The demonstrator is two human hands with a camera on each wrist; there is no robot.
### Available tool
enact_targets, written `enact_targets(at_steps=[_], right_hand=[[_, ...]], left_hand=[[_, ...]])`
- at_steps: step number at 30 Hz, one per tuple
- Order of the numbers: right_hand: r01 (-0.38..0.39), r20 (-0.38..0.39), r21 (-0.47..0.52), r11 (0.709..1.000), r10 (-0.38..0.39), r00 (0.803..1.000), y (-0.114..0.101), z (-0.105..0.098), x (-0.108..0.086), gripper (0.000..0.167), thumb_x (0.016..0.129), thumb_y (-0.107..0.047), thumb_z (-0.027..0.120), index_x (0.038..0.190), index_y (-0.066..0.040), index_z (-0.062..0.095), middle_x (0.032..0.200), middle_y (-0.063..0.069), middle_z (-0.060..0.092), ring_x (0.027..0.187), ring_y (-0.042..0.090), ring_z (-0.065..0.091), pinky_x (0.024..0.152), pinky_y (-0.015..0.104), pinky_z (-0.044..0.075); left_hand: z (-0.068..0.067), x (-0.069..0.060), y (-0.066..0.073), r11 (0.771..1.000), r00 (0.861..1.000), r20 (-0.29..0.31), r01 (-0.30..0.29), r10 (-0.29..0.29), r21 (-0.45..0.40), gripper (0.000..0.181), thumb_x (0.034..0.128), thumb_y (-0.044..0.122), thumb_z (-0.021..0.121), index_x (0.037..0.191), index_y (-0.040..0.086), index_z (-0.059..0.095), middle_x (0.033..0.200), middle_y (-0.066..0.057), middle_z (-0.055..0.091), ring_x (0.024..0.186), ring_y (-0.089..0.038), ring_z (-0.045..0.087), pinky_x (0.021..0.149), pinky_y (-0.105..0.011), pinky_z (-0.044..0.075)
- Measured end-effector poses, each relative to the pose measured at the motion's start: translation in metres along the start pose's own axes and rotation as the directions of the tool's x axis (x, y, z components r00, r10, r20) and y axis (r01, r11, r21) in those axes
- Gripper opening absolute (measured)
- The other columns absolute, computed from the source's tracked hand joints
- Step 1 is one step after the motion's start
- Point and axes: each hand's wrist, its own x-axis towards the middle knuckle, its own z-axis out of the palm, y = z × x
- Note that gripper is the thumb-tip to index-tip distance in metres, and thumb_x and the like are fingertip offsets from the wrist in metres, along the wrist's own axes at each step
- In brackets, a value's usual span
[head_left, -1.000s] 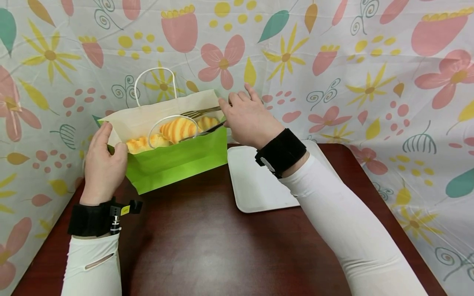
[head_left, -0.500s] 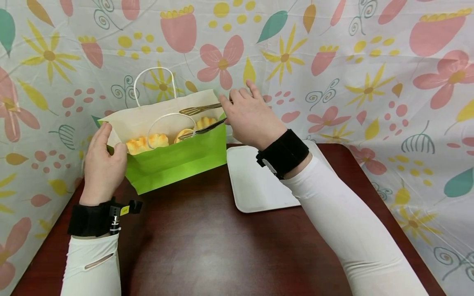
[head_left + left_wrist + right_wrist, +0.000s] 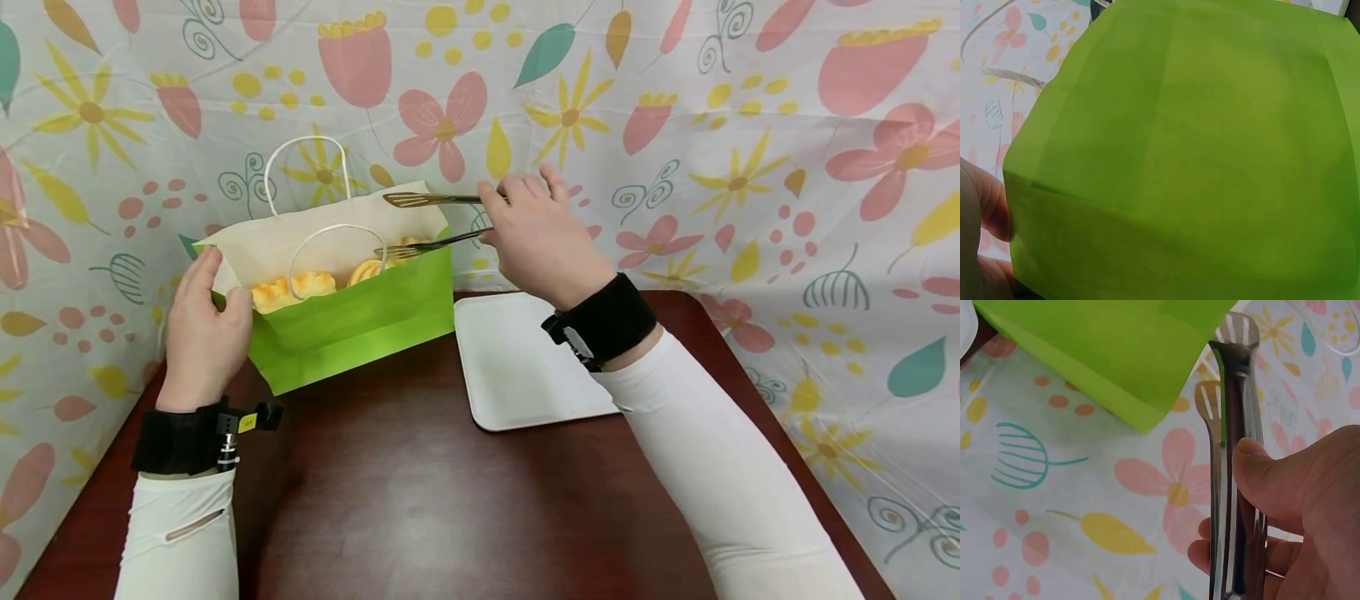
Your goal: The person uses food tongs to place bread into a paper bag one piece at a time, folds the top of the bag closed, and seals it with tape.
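A green paper bag (image 3: 352, 333) with white rope handles stands open-mouthed and tilted on the table. Several bread rolls (image 3: 296, 289) lie inside it, partly hidden by its front wall. My left hand (image 3: 206, 333) grips the bag's left edge; in the left wrist view the green bag wall (image 3: 1191, 144) fills most of the picture. Metal tongs (image 3: 442, 199) are held in my right hand (image 3: 536, 237). Their slotted tips are spread apart at the bag's right side, with no roll between them. Thumb and fingers wrap the tongs (image 3: 1239, 419) in the right wrist view.
A white tray (image 3: 517, 367) lies on the dark wooden table (image 3: 420, 500), right of the bag and partly under my right forearm. Flower-printed cloth (image 3: 585, 92) hangs behind the table and along its sides.
The tongs have spread and let go of a striped roll, which sank lower into the bag. My right hand has drawn back up and to the right with them. My left hand keeps its place.
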Motion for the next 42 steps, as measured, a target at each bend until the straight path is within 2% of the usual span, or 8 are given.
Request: enact_targets(at_steps=[8,14,17,22,24,29,36,42], right_hand=[[-0.077,-0.058,0.110,0.991,0.084,0.995,0.019,0.002,-0.027,0.056,0.106,-0.020,0.063,0.155,0.003,0.048,0.129,0.023,0.059,0.126,0.044,0.053,0.121,0.061,0.026],[-0.175,-0.050,0.192,0.966,0.188,0.981,0.037,0.009,-0.056,0.057,0.106,-0.019,0.063,0.158,-0.001,0.046,0.130,0.022,0.057,0.129,0.044,0.052,0.118,0.063,0.030],[-0.208,-0.068,0.207,0.956,0.226,0.972,0.047,0.017,-0.075,0.059,0.106,-0.020,0.064,0.158,0.000,0.045,0.130,0.024,0.057,0.126,0.046,0.053,0.112,0.066,0.036],[-0.246,-0.123,0.241,0.939,0.281,0.952,0.067,0.033,-0.112,0.059,0.104,-0.018,0.067,0.156,0.002,0.048,0.125,0.028,0.058,0.111,0.048,0.057,0.095,0.064,0.046],[-0.300,-0.092,0.275,0.913,0.336,0.937,0.076,0.037,-0.130,0.061,0.105,-0.019,0.067,0.158,0.001,0.045,0.129,0.030,0.056,0.112,0.049,0.056,0.094,0.064,0.047],[-0.446,0.056,0.322,0.835,0.454,0.889,0.101,0.049,-0.179,0.068,0.109,-0.024,0.060,0.164,0.003,0.033,0.138,0.036,0.049,0.123,0.055,0.050,0.095,0.070,0.044],[-0.562,0.206,0.299,0.771,0.523,0.827,0.141,0.074,-0.228,0.068,0.111,-0.027,0.053,0.163,0.010,0.027,0.145,0.047,0.036,0.130,0.064,0.039,0.100,0.076,0.035],[-0.626,0.311,0.248,0.739,0.551,0.774,0.167,0.095,-0.263,0.070,0.111,-0.020,0.053,0.157,0.021,0.022,0.147,0.056,0.027,0.133,0.071,0.031,0.102,0.079,0.031]], left_hand=[[0.002,0.004,-0.004,1.000,1.000,-0.014,0.003,-0.003,-0.022,0.069,0.1010,0.018,0.032,0.169,0.010,0.027,0.176,-0.007,0.019,0.163,-0.026,0.015,0.131,-0.051,0.015],[0.002,0.008,-0.007,1.000,1.000,-0.028,-0.010,0.009,-0.022,0.069,0.1009,0.018,0.032,0.169,0.010,0.028,0.176,-0.007,0.022,0.162,-0.024,0.016,0.131,-0.048,0.015],[0.003,0.010,-0.009,1.000,1.000,-0.024,-0.017,0.017,-0.017,0.069,0.1006,0.017,0.031,0.169,0.010,0.029,0.176,-0.007,0.022,0.162,-0.025,0.017,0.131,-0.049,0.015],[0.004,0.014,-0.013,0.999,0.999,-0.023,-0.030,0.030,-0.011,0.069,0.1004,0.018,0.031,0.169,0.010,0.029,0.176,-0.007,0.023,0.162,-0.025,0.018,0.131,-0.050,0.016],[0.005,0.016,-0.013,0.999,0.999,-0.022,-0.035,0.035,-0.009,0.069,0.1005,0.018,0.032,0.169,0.011,0.029,0.176,-0.007,0.022,0.162,-0.025,0.018,0.131,-0.050,0.016],[0.006,0.019,-0.013,0.999,0.999,-0.020,-0.040,0.040,-0.005,0.069,0.1006,0.018,0.032,0.169,0.011,0.030,0.175,-0.007,0.024,0.162,-0.025,0.019,0.131,-0.050,0.016],[0.007,0.024,-0.013,0.999,0.999,-0.025,-0.039,0.039,-0.020,0.069,0.1004,0.018,0.033,0.169,0.011,0.030,0.175,-0.007,0.025,0.162,-0.024,0.020,0.131,-0.045,0.017],[0.007,0.030,-0.015,0.999,0.999,-0.012,-0.035,0.035,-0.029,0.068,0.1020,0.018,0.033,0.169,0.012,0.029,0.175,-0.007,0.024,0.162,-0.024,0.020,0.131,-0.045,0.017]])
